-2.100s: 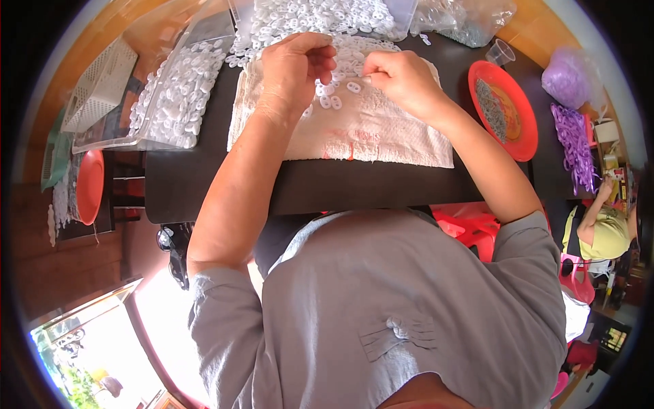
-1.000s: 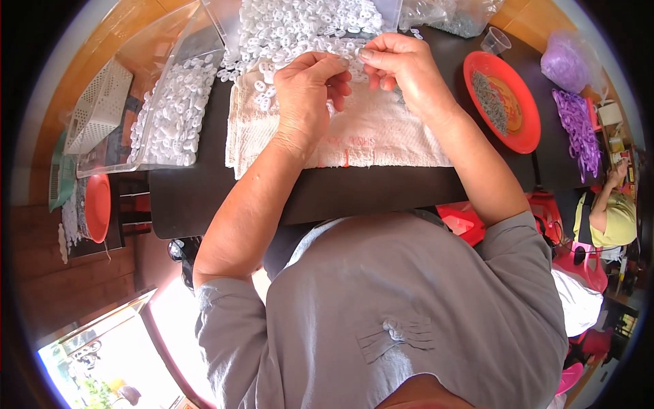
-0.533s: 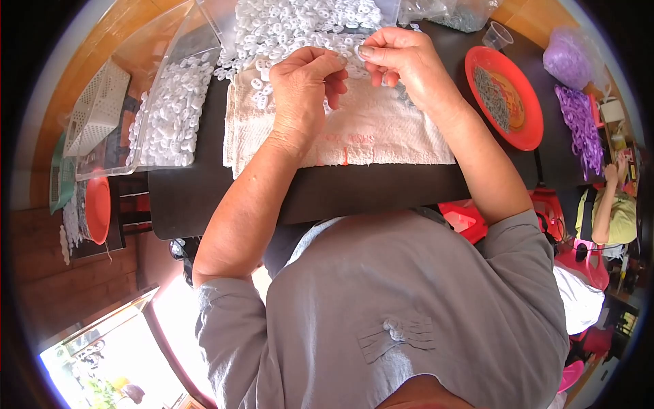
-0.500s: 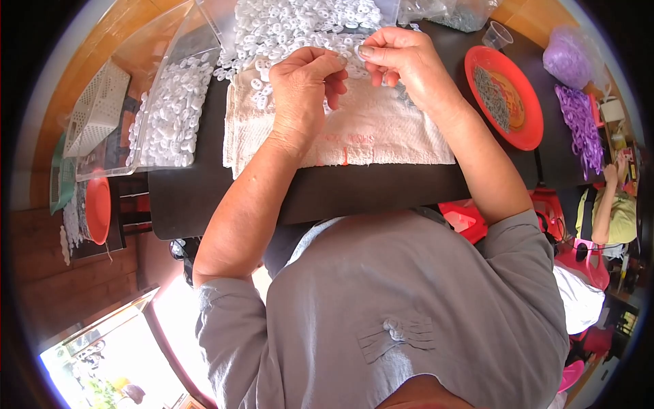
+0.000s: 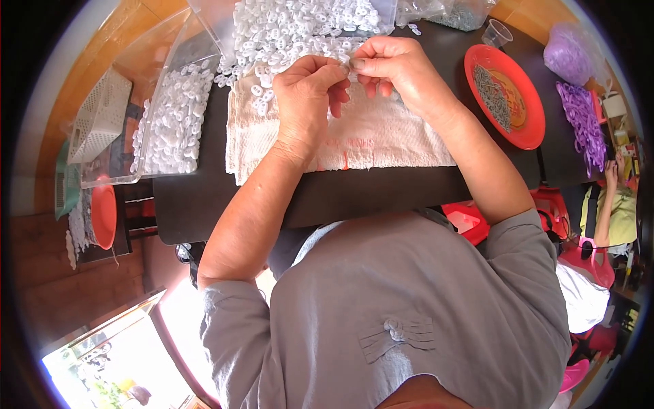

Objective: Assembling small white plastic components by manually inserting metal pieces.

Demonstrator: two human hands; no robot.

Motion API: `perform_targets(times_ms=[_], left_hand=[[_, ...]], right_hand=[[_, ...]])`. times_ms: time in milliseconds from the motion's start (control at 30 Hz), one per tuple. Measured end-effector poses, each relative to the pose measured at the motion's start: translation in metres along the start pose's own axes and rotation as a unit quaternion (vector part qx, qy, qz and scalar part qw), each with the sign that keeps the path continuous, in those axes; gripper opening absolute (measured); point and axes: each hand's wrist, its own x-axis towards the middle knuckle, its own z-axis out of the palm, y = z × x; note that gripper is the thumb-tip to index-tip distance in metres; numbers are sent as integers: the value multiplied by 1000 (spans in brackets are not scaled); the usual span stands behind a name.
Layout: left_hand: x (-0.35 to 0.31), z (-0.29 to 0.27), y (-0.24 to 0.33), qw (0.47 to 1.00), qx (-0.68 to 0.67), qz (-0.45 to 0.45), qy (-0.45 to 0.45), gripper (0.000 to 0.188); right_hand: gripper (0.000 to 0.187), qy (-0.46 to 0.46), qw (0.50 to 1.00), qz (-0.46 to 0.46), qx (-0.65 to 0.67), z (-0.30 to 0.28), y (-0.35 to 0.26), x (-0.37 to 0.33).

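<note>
My left hand and my right hand are raised over a folded cream towel, with thumbs and forefingers pinched and their tips meeting. Whatever small thing sits between the fingertips is mostly hidden. Just beyond the hands spreads a heap of small white oval plastic pieces with holes. Beside my left hand, a few of the same white pieces lie on the towel.
At left stands a clear plastic bin with more white pieces, near a white perforated basket. To the right lie an orange-red plate with small grey metal parts, a clear cup and purple pieces. Another person's arm shows far right.
My hands have come together so the fingertips meet; a small gap lay between them before, with a white piece showing at my right fingertips. The whole view has shifted slightly.
</note>
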Motion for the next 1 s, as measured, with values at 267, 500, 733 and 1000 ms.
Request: perform_targets(times_ms=[267, 500, 733, 1000], left_hand=[[-4, 7, 6, 995, -36, 29, -84, 23], [-7, 3, 5, 991, -15, 68, -115, 22], [-13, 2, 7, 984, 66, 121, -109, 24], [-21, 10, 7, 978, -49, 143, -140, 26]], right_hand=[[19, -38, 997, -9, 67, -18, -10, -1], [20, -128, 986, 53, 89, -19, -11, -1], [22, -167, 972, 77, 145, -15, -17, -8], [22, -179, 967, 24, 178, -10, -10, -9]])
